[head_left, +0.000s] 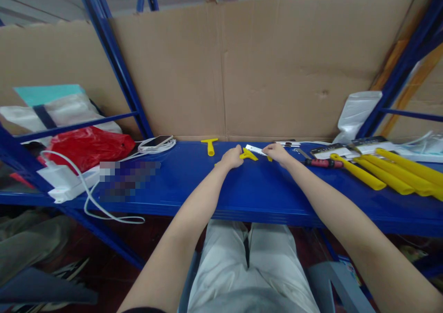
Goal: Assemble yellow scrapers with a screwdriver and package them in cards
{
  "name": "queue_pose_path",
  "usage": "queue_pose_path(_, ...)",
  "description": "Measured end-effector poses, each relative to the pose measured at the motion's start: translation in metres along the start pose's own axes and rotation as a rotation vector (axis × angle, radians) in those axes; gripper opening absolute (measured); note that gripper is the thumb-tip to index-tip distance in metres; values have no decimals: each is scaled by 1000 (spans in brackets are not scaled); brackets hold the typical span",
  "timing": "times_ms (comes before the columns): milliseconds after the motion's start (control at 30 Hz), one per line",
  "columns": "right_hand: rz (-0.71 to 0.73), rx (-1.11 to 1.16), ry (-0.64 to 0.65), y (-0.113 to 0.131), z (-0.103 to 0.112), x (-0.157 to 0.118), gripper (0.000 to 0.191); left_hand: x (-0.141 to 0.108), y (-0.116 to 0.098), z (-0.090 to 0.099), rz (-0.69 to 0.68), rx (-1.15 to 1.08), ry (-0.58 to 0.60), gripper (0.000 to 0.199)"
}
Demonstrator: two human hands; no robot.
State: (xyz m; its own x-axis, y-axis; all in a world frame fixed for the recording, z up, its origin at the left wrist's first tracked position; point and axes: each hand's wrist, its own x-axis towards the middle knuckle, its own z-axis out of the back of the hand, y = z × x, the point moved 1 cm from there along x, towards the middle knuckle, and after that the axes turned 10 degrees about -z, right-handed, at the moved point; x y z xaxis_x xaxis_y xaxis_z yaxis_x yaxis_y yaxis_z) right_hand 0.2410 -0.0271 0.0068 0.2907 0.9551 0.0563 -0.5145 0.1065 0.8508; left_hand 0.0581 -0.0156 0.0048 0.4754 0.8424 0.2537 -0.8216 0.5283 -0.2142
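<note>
My left hand [232, 157] is closed around the handle of a yellow scraper [248, 154], whose flared head points right. Close by, my right hand [277, 152] pinches one end of a flat silver-white blade [255, 150]. The blade lies just above and beyond the scraper head; whether the two touch I cannot tell. A small yellow piece [270, 158] shows beneath my right fingers, and most of it is hidden. Farther back to the left, a yellow T-shaped scraper head [210, 146] lies on the blue shelf [194, 188].
At right lie a red-and-black tool [323, 163], several long yellow handles [360, 172] and packaged items [330, 150]. At left are a phone [157, 141] on a coiled white cable, a red bag [90, 144] and a white power strip [71, 186]. Cardboard [277, 68] stands behind.
</note>
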Motion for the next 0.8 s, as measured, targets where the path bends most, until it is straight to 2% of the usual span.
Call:
queue_pose_path(200, -87, 129, -28, 3, -2, -5, 13, 2, 1, -4, -72, -7, -16, 43)
queue_pose_path(467, -133, 291, -82, 2, -4, -3, 10, 4, -1, -1, -100, -17, -130, 40)
queue_pose_path(800, -271, 539, -23, 8, -7, -8, 11, 4, -6, 1, -163, -45, -205, 37)
